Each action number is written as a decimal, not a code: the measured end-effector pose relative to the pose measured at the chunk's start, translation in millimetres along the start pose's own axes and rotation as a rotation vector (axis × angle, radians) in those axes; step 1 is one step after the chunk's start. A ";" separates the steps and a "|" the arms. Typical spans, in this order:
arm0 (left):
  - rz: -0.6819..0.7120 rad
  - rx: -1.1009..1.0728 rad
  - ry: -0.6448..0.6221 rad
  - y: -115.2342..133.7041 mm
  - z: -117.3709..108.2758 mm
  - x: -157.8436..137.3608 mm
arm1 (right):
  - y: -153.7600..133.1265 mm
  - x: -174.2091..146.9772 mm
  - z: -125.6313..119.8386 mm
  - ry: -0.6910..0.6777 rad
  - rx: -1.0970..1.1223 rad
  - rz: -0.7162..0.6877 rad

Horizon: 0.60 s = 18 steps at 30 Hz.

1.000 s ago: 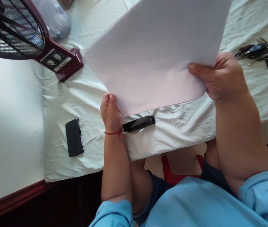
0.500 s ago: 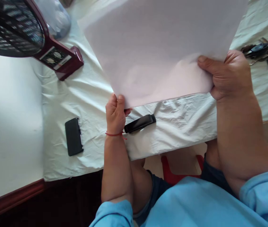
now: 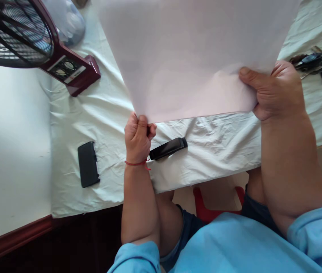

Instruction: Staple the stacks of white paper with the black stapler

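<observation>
A large pale sheet of paper (image 3: 189, 64) is held up over the table, its far edge cut off by the top of the view. My left hand (image 3: 138, 134) pinches its near left corner, thumb on top. On the right side, my right hand (image 3: 277, 91) grips the sheet with the thumb pressed on its face and the fingers hidden underneath; the paper bends there. Whether it is one sheet or several I cannot tell. Just right of my left wrist, a black stapler (image 3: 168, 148) lies on the cloth.
A wrinkled white cloth (image 3: 110, 167) covers the table. At the left lies a black phone-like case (image 3: 88, 164). Behind it stands a maroon fan (image 3: 84, 76) beside a clear plastic bag (image 3: 70, 22). A bunch of keys (image 3: 320, 62) lies at the right.
My left hand has shifted slightly to the left with the paper's corner, and the near edge has risen and levelled a little. My right hand has barely moved.
</observation>
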<state>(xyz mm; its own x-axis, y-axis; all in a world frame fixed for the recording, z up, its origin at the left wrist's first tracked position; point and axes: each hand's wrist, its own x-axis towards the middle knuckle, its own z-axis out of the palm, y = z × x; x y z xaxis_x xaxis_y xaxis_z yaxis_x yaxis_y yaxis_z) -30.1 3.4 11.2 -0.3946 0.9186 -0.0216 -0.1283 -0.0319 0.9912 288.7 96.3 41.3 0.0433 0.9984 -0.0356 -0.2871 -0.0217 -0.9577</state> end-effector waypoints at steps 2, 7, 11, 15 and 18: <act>0.007 -0.010 -0.002 0.5 -0.4 -0.8 | -1.3 -1.0 -0.2 -0.013 0.001 0.001; 0.029 0.000 -0.047 1.1 -5.0 -2.3 | -2.4 -2.2 -0.6 -0.030 -0.036 0.079; 0.039 0.025 -0.097 0.8 -6.2 -4.2 | 0.5 0.2 -4.2 -0.013 -0.070 0.112; 0.104 0.072 -0.043 -4.6 -5.7 -2.0 | 4.7 2.0 -9.3 -0.025 -0.083 0.078; 0.158 0.124 0.044 -10.6 -6.6 2.7 | 9.3 3.0 -13.3 -0.051 -0.090 0.047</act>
<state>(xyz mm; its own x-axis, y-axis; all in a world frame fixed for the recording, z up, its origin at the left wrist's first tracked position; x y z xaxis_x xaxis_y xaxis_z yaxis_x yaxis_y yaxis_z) -35.8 3.6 -0.2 -0.4406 0.8880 0.1321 0.0503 -0.1224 0.9912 298.9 98.4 28.6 -0.0172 0.9975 -0.0688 -0.2006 -0.0709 -0.9771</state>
